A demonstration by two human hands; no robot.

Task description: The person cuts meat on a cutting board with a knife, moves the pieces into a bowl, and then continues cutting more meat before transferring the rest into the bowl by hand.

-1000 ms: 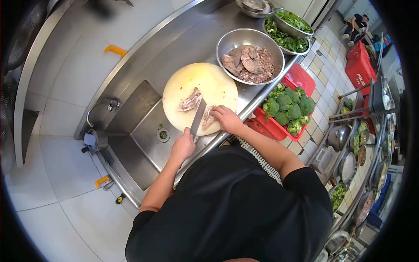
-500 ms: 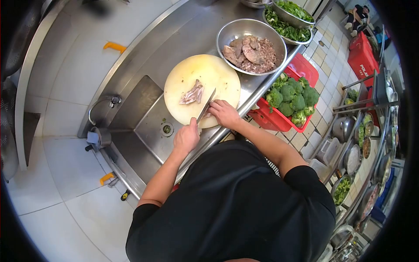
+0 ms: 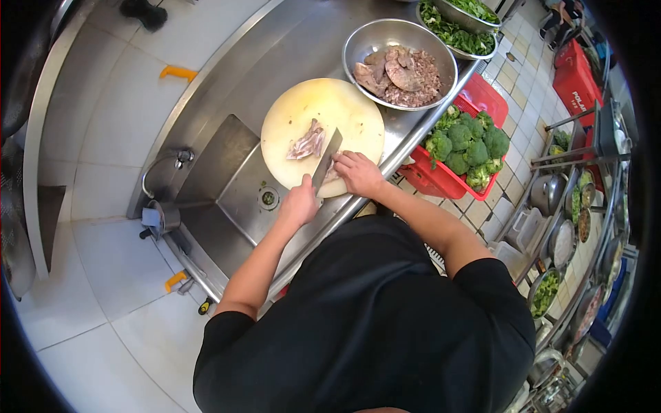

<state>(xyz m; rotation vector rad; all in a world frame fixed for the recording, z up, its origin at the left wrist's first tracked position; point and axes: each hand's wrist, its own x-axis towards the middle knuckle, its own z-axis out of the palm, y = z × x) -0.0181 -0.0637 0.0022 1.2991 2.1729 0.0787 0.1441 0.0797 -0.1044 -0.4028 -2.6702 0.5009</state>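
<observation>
My left hand (image 3: 300, 204) is closed round the handle of a kitchen knife (image 3: 328, 160), its broad blade over the round, pale cutting board (image 3: 289, 110). The blade lies close beside the fingertips of my right hand (image 3: 358, 173). Those fingers are bent and pressed down on a piece of meat (image 3: 332, 173) near the board's close edge, which they partly cover. Left of the blade rests a pile of pale pink meat strips (image 3: 307, 141). The board sits partly over the steel sink (image 3: 241, 199).
Beyond the board stands a steel bowl (image 3: 354, 51) of chopped meat and larger slabs. Bowls of leafy greens (image 3: 460, 38) are behind it. A red crate (image 3: 434, 180) holds broccoli (image 3: 475, 141) at the right, near shelves of bowls. A faucet (image 3: 180, 160) is at the left.
The knife has turned so more of its blade's flat side shows. My right hand stays on the meat piece. The whole view has shifted slightly.
</observation>
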